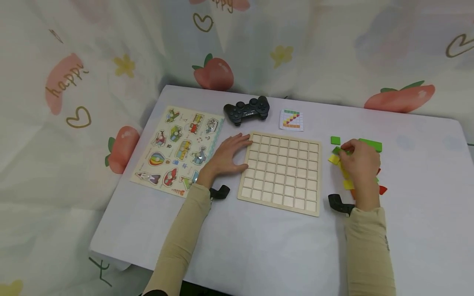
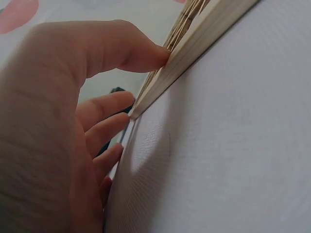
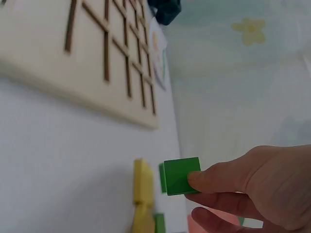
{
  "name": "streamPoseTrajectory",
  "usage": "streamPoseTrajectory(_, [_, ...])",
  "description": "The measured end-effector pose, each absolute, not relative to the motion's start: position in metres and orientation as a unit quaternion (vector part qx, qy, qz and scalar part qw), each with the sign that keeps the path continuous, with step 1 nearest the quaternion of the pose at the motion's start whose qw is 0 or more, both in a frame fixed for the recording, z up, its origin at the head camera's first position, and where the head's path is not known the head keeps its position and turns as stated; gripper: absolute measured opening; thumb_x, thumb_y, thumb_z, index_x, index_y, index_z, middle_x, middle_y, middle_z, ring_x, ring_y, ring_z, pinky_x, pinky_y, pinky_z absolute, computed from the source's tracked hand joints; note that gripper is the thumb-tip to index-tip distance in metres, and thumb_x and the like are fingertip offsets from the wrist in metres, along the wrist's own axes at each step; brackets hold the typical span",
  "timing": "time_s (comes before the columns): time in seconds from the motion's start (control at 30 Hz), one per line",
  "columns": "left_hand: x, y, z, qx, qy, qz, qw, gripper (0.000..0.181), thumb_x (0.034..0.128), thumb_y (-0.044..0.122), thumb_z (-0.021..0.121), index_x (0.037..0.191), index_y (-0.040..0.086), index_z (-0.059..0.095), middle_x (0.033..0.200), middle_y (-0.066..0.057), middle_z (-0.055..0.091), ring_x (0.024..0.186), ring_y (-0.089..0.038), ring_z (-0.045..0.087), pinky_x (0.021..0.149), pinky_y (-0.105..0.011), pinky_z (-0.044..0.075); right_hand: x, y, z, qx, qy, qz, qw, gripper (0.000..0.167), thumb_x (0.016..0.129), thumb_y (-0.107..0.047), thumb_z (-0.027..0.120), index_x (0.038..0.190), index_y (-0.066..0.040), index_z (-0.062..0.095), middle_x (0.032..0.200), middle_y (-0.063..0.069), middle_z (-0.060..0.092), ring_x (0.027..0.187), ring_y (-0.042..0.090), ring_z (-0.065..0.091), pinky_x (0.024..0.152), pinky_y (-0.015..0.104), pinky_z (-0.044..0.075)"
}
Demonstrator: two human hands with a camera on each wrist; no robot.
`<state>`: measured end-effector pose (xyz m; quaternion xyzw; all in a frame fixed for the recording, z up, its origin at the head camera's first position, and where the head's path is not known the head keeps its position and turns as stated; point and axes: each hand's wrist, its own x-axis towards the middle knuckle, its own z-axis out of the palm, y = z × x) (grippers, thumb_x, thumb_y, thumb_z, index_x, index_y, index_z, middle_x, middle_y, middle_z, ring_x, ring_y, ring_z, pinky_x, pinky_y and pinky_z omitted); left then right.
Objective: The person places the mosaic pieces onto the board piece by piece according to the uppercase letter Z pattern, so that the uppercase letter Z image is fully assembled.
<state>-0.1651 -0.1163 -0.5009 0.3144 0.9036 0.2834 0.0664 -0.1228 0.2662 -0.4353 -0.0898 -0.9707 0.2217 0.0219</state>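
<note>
A pale wooden grid board (image 1: 279, 176) lies on the white table between the hands. My left hand (image 1: 230, 154) rests at its left side, fingers extended; in the left wrist view the thumb (image 2: 146, 56) touches the board's edge. Right of the board, my right hand (image 1: 361, 160) pinches a green square tile (image 3: 177, 175) between thumb and fingers, above the tabletop. Around that hand lie yellow tiles (image 1: 349, 185), a loose green square (image 1: 335, 140), a row of green tiles (image 1: 371, 145) and red pieces (image 1: 383, 190). The hand and wrist partly cover the pieces.
Behind the board lie a black game controller (image 1: 247, 111) and a small card (image 1: 291, 120) with a coloured grid pattern. A picture puzzle board (image 1: 168, 150) with several pieces is at the left, partly under the left forearm. A printed curtain (image 1: 314, 78) hangs behind the table.
</note>
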Motion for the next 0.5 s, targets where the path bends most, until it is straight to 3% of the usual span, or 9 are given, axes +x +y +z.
streamPoseTrajectory(0.23, [-0.163, -0.114, -0.503, 0.31, 0.909, 0.268, 0.073, 0.078, 0.0786, 0.045, 0.065, 0.149, 0.017, 0.044, 0.161, 0.002, 0.027, 0.15, -0.017, 0.012, 0.12, -0.031, 0.002, -0.13, 0.203, -0.428, -0.003, -0.934, 0.349, 0.076, 0.021, 0.094, -0.009, 0.06, 0.106, 0.006, 0.068, 0.101, 0.026, 0.067, 0.096, 0.041, 0.061, 0.083, 0.053, 0.045])
streamPoseTrajectory(0.5, [-0.167, -0.116, -0.502, 0.314, 0.91, 0.264, 0.061, 0.078, 0.0791, 0.046, 0.065, 0.148, 0.017, 0.044, 0.161, 0.002, 0.027, 0.15, -0.017, 0.012, 0.12, -0.032, 0.002, -0.172, 0.13, -0.449, 0.052, -0.897, 0.439, -0.005, 0.018, 0.094, -0.008, 0.061, 0.105, 0.004, 0.07, 0.102, 0.021, 0.067, 0.093, 0.035, 0.063, 0.08, 0.045, 0.051])
